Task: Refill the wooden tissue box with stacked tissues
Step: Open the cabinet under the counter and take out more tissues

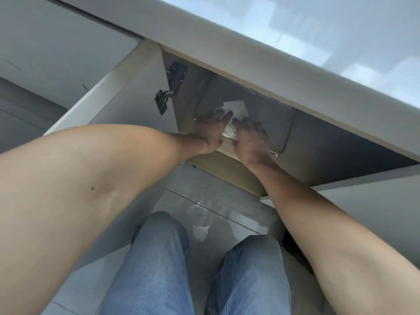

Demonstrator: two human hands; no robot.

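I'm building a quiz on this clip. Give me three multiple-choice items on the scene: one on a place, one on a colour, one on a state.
1. Where are both hands?
A. inside the open cabinet
B. on the countertop
C. on the knees

2. What colour is the tissue?
A. blue
B. white
C. yellow

3. How is the cabinet door?
A. shut
B. removed
C. swung open

Answers:
1 A: the left hand and right hand reach under the countertop into the cabinet.
2 B: the tissue between the hands is white.
3 C: the door stands open on its hinge.
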